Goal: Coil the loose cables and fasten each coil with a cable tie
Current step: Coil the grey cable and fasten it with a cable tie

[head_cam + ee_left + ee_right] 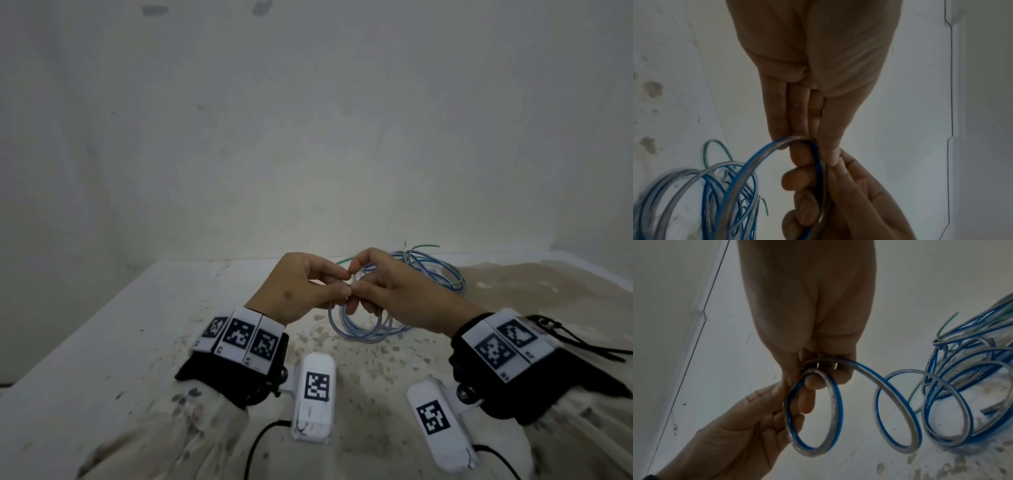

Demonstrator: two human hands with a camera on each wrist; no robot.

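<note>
A blue and grey cable lies on the stained white table (113, 329). Its small front coil (359, 330) hangs under both hands, and the loose tangle (438, 274) sits behind them. My left hand (344, 282) and right hand (356, 279) meet fingertip to fingertip, each pinching the cable. In the left wrist view the cable (764, 155) bends over the left hand (816, 158). In the right wrist view the right hand (826, 378) grips the top of a small loop (835, 410); further loops (898, 410) trail to the tangle (972, 369).
A thin green wire (346, 261) pokes out of the tangle behind the hands. Black strap-like strands (582, 344) lie by my right wrist; I cannot tell if they are cable ties. A pale wall (308, 137) rises behind the table's far edge.
</note>
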